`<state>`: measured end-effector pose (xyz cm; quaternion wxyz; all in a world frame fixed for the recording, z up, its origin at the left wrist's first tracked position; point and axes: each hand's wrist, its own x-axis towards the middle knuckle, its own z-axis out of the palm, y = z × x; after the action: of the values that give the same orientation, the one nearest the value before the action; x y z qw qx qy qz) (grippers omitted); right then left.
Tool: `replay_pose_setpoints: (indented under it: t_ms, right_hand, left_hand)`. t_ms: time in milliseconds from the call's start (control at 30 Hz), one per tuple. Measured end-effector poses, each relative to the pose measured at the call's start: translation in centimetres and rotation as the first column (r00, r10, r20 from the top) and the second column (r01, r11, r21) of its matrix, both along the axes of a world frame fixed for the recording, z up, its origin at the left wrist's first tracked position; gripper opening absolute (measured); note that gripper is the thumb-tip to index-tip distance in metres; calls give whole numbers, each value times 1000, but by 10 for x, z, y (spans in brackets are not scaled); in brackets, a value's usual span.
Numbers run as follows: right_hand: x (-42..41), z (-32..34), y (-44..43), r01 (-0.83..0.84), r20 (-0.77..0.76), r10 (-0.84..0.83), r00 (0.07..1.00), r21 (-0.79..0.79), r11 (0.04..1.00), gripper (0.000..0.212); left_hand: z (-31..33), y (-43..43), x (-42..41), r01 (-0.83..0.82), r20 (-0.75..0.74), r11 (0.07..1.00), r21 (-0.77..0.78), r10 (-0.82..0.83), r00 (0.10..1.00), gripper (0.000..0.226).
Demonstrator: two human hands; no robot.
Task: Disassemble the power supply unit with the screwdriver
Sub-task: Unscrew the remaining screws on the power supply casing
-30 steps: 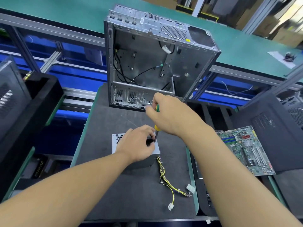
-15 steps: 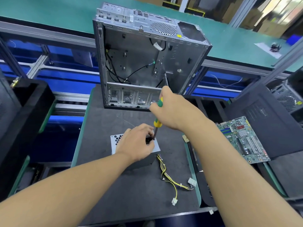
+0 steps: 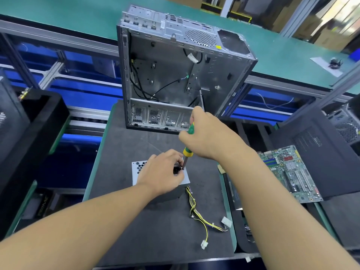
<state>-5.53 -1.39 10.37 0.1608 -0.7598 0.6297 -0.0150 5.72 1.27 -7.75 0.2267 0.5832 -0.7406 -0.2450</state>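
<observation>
Progress looks early: power supply unit (image 3: 137,171) sits on the table (image 3: 124,145), casing closed, cables (image 3: 194,208) attached. Left grip (image 3: 161,172) clamps its top, right grip (image 3: 210,137) is wrapped round the screwdriver (image 3: 187,151), tip down at a screw. Everything else left, I'd guess.

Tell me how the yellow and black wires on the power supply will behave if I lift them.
The wires would probably flop: they lie in loose curves on the mat. Their white plugs would likely dangle. Since they run into the power supply, pulling would probably tug the box.
</observation>
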Motion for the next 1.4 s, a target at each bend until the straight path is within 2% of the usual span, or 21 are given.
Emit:
replay_pose_setpoints:
  t_ms: [67,133,233,333,433,533,600,700,800,867,1000,1067,1133,1233,1333,1400]
  right_hand:
    - [0,-2,1,7,-56,-10,998,-67,998,39]
    - [0,-2,1,-35,-36,32,999,-90,995,33]
    - [-2,4,1,-108,62,105,993,51,993,17]
    - [-3,11,2,-120,67,110,992,163,979,19]
    - [-3,8,5,-93,4,93,996,106,990,22]
    - [-2,4,6,-60,-58,60,996,7,998,35]
    - [-3,2,5,-86,-43,84,996,-28,996,28]
    - [-6,6,4,-135,40,133,990,73,988,11]
    - [-8,10,4,-131,40,127,991,153,979,19]
    - [-8,8,7,-112,4,112,994,120,986,20]
    - [-9,3,8,-46,-66,46,997,3,999,38]
    - [-11,3,5,-83,-17,83,996,5,997,25]
    - [-13,7,2,-120,53,115,992,104,987,11]
    - [-14,12,1,-112,51,104,993,202,973,23]
    - [-12,8,3,-69,3,69,998,105,992,28]
    - [-10,6,3,-31,-36,32,999,44,999,38]
  left_hand:
    - [0,0,0,2,3,1000,1,-2,1000,7]
    - [0,0,1,-2,1,1000,4,2,1000,6]
    - [-1,0,0,-22,-4,1000,12,22,1000,4]
    - [-2,0,-1,-32,1,999,-3,32,999,2]
    - [-2,0,-2,-39,20,999,-7,39,999,2]
    - [-2,0,-1,-34,7,999,-6,34,999,1]
    - [-2,0,-1,-28,-1,1000,-3,28,1000,3]
    - [-1,1,-1,-29,1,999,-18,29,1000,7]
    - [0,1,-1,-21,13,999,-32,22,1000,9]
    - [0,1,-1,-19,11,999,-37,19,1000,9]
    - [0,3,-1,-14,4,1000,-23,14,1000,10]
    - [-1,3,-1,-19,2,1000,-16,19,1000,11]
    - [-1,2,-1,-23,5,1000,-20,23,1000,9]
    - [-1,2,-1,-29,7,999,-31,29,1000,6]
    - [-2,1,-1,-26,-2,999,-28,26,1000,6]
    - [-2,2,-1,-22,-11,999,-25,22,1000,8]
